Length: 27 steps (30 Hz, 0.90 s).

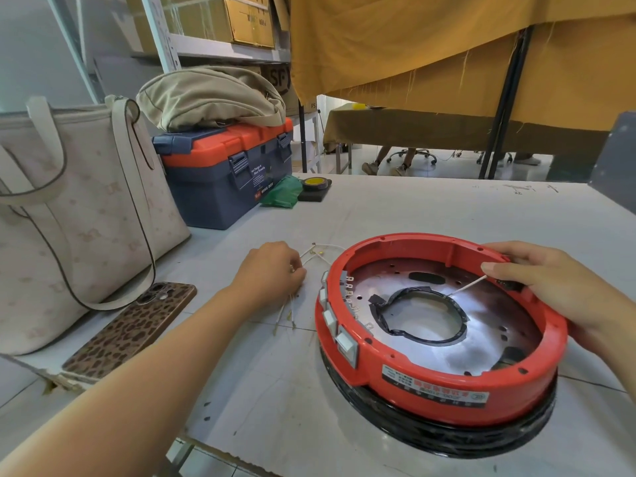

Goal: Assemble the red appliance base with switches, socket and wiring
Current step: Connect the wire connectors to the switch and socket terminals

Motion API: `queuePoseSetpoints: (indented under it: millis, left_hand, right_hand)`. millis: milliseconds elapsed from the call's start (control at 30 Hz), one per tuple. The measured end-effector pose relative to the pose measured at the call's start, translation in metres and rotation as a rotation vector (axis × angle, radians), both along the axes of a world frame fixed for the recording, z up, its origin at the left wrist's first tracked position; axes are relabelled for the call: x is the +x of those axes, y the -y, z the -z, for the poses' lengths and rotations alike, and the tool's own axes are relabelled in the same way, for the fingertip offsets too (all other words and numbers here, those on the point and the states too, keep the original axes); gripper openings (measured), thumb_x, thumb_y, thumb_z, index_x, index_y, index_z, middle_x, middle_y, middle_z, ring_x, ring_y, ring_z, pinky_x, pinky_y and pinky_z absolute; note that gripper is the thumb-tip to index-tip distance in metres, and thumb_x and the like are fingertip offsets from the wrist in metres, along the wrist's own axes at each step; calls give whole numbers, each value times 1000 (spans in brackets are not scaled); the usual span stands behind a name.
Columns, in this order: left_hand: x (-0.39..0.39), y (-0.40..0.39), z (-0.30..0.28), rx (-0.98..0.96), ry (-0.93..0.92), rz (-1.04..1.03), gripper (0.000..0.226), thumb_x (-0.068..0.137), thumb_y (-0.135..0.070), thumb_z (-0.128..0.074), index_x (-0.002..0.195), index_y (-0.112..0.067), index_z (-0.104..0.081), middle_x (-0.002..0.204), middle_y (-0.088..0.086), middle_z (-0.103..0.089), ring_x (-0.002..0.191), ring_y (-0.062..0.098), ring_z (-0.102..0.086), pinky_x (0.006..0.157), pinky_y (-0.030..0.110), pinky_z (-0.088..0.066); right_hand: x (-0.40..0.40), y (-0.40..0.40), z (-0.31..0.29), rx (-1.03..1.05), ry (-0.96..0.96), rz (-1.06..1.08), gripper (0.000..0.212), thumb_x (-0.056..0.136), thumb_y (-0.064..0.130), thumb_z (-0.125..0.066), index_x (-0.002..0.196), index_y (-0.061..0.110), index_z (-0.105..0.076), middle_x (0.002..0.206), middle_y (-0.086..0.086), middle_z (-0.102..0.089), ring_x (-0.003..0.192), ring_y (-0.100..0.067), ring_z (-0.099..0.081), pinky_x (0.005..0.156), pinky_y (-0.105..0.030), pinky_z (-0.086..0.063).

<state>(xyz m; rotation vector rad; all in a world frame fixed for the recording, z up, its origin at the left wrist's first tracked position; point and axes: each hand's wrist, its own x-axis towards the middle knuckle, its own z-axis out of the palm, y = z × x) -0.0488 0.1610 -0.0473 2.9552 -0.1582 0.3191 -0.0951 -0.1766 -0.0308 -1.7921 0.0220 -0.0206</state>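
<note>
The red appliance base [440,339] lay on the white bench [395,208], right of centre and near its front edge, open side up, resting on a black ring [447,438] beneath it. Inside sat a shiny metal plate [488,325] with a large round opening edged in black tape. A row of white rocker switches [339,325] was set into the left wall of the base, their metal terminals showing on the inner side, and a printed label [435,385] faced the front. The right hand [537,280] rested on the far right rim, fingers curled over the rim beside a black socket part [509,284], and a thin white wire [464,289] ran from near the thumb tip down toward the plate's opening (whether the hand actually pinched that wire could not be told). The left hand [272,270] lay on the bench just left of the base, fingers curled round a bundle of loose white wires [309,256] whose ends fanned out above and below it. Further left a phone in a leopard-print case [134,328] lay flat, beside a cream tote bag [75,215]. Behind stood a blue and orange toolbox [223,177] with a beige bag [210,98] on top, then a green bag [282,194] and a roll of black tape [315,187].
</note>
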Motion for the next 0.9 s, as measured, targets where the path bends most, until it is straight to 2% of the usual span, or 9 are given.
queuePoseSetpoints:
  millis: [133, 267, 300, 400, 500, 600, 700, 800, 900]
  left_hand:
    - [11, 8, -4, -80, -21, -12, 16, 87, -24, -55, 94, -16, -67, 108, 5, -63, 101, 24, -56, 88, 38, -47]
    - [21, 16, -3, -44, -187, 47, 31, 93, -20, -47, 120, -22, -62, 127, 5, -59, 114, 26, -54, 96, 39, -46]
    - [22, 18, -1, -17, -213, 57, 32, 93, -17, -46, 120, -22, -63, 124, 5, -61, 111, 27, -56, 94, 39, -48]
    - [23, 22, 2, 109, -181, 77, 30, 87, -5, -44, 103, -15, -68, 106, 7, -68, 97, 29, -59, 84, 41, -50]
    - [23, 23, 0, 165, -122, 69, 31, 82, -2, -44, 97, -14, -69, 103, 5, -69, 95, 29, -58, 84, 40, -49]
    - [23, 24, -1, 21, -103, 39, 31, 85, -2, -48, 100, -14, -73, 109, 5, -69, 100, 27, -59, 89, 37, -50]
    - [22, 24, -1, -139, -47, -5, 27, 84, -1, -52, 95, -9, -75, 105, 9, -71, 98, 25, -61, 87, 34, -52]
    - [20, 23, -2, -224, 18, -36, 24, 82, 1, -54, 91, -8, -74, 102, 10, -71, 100, 23, -61, 89, 32, -50]
    - [20, 20, -5, -285, 46, -37, 21, 82, 2, -57, 90, -7, -74, 99, 9, -71, 95, 20, -61, 83, 25, -48]
  right_hand:
    - [-1, 0, -1, -12, 1, -4, 20, 84, 9, -65, 99, 19, -72, 94, -3, -75, 90, -25, -70, 86, -40, -52]
    - [-3, -1, -3, -24, 3, -2, 21, 85, 8, -64, 100, 19, -72, 94, -5, -75, 92, -27, -69, 88, -42, -52]
    - [-3, -1, -3, -25, 2, 0, 21, 85, 8, -64, 101, 18, -72, 94, -5, -75, 92, -28, -69, 88, -42, -52]
    - [-3, -2, -3, -26, 0, 3, 21, 85, 7, -64, 101, 18, -72, 94, -4, -75, 93, -27, -69, 88, -42, -51]
    - [-3, -3, -4, -23, 0, 6, 21, 85, 7, -64, 101, 18, -71, 95, -4, -75, 94, -27, -68, 89, -41, -51]
    - [-4, -3, -4, -20, -1, 8, 21, 85, 7, -63, 102, 17, -71, 96, -4, -75, 96, -27, -68, 92, -42, -50]
    - [-5, -4, -5, -20, -9, 10, 21, 85, 7, -63, 102, 18, -71, 95, -4, -75, 95, -26, -68, 91, -41, -51]
    - [-5, -3, -5, -20, -10, 8, 22, 85, 7, -63, 102, 19, -71, 95, -3, -75, 94, -25, -68, 90, -40, -51]
    - [-5, -3, -5, -21, -15, 9, 21, 85, 8, -64, 102, 19, -71, 95, -3, -75, 93, -24, -69, 88, -38, -51]
